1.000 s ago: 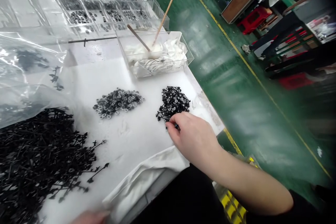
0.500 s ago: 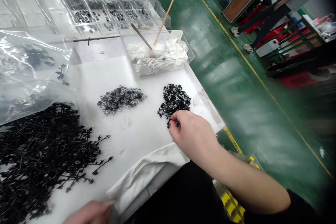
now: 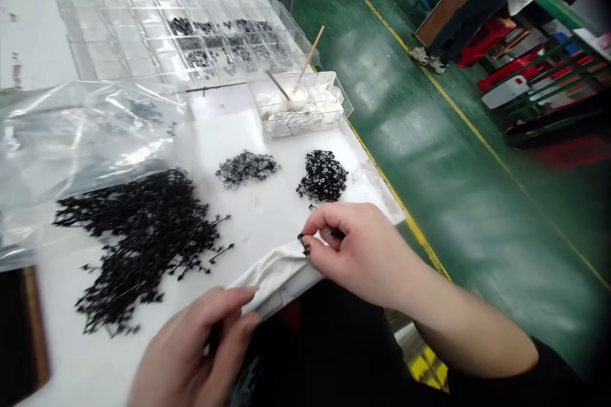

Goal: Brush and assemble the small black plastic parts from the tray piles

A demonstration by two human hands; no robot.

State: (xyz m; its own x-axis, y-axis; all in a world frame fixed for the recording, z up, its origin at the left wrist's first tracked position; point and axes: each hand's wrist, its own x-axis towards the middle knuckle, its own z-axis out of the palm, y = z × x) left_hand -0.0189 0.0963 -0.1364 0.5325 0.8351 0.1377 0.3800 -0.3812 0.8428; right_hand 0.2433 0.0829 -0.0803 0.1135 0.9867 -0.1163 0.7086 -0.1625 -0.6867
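Note:
My right hand (image 3: 356,251) hovers at the near edge of the white table (image 3: 267,203), its fingers pinched on a small black plastic part (image 3: 303,244). Just beyond it lies a small heap of black parts (image 3: 323,177), and to the left of that a heap of grey rings (image 3: 247,168). My left hand (image 3: 191,350) is at the bottom of the view, fingers curled together over a thin dark piece that I cannot make out. It rests near a fold of white cloth (image 3: 272,273). A large pile of black stemmed parts (image 3: 138,235) spreads across the table to the left.
A clear plastic bag (image 3: 81,133) lies behind the big pile. Farther back stand a clear compartment tray (image 3: 191,38) with dark rings and a clear box (image 3: 305,105) holding white cloth and two wooden sticks. A green floor with a yellow line runs along the right.
My right hand has drawn back from the small black heap toward me with a part pinched in it. My left hand has come up into view. The camera has tilted up and back.

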